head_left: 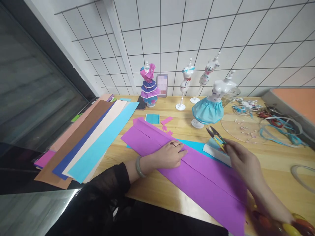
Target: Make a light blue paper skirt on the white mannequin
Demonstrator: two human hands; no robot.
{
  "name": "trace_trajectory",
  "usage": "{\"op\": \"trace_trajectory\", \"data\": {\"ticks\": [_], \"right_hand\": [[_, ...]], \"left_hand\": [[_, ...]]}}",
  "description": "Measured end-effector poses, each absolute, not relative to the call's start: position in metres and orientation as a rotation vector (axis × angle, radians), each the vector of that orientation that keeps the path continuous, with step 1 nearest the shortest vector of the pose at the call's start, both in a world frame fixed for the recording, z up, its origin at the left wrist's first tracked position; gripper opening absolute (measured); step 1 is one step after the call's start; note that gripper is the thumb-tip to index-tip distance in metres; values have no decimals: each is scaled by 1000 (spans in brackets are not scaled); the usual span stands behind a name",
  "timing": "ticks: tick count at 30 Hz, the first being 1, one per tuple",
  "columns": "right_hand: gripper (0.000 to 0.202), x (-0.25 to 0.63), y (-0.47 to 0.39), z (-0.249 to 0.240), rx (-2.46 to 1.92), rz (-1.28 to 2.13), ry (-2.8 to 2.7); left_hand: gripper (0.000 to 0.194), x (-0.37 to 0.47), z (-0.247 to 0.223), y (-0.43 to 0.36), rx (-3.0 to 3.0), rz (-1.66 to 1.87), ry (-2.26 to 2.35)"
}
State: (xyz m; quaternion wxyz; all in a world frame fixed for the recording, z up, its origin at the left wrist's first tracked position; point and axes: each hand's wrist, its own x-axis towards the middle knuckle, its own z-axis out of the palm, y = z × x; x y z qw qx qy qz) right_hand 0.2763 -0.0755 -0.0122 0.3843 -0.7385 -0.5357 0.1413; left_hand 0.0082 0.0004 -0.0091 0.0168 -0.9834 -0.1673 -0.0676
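Observation:
A long purple sheet (204,183) lies diagonally across the wooden table, with a lengthwise crease or cut line along it. My left hand (171,154) rests on its upper middle part, fingers spread a little and pressing down. To the right, my right hand (242,160) is closed around small yellow-handled snips (218,139), whose dark blades point up and left, apart from each other. Under the snips is a white and light blue folded piece (215,150). A bright blue sheet (194,144) shows from beneath the purple one.
Coloured sheets (103,141) are stacked at the left. Behind stand a mannequin in a tiered dress (149,88), one in a blue skirt (209,109), and two more white mannequins. A clear tray of beads (242,129), ribbons (283,131) and a grey-edged box (290,98) sit right.

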Motion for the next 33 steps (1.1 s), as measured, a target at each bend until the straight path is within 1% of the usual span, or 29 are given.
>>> {"op": "trace_trajectory", "data": {"ticks": [3,6,10,13,15,18,20,28,33], "right_hand": [[32,275,-89,-6,-1730,728,-1008],[29,275,-101,2,-1725,858,-1025],[38,277,-110,8,-1888,735,-1314],[48,285,-109,2,-1938,659,-1481],[51,293,-106,-4,-1982,580,-1604],[51,304,-100,-14,-2040,446,-1766],[52,308,-97,-17,-2038,416,-1848],[49,295,-88,-17,-1927,495,-2022],[46,283,-87,-19,-1875,434,-2057]], "left_hand": [[31,9,-10,0,-3064,-228,-572],[27,9,-13,1,-3086,-241,-599],[24,13,-18,3,-3099,-309,-629],[24,16,-23,2,-3056,-347,-650],[23,16,-25,0,-3017,-328,-653],[24,13,-26,-1,-2990,-316,-625],[23,11,-27,-1,-2996,-329,-597],[26,9,-34,0,-3021,-397,-570],[28,8,-37,1,-3007,-444,-550]]}}
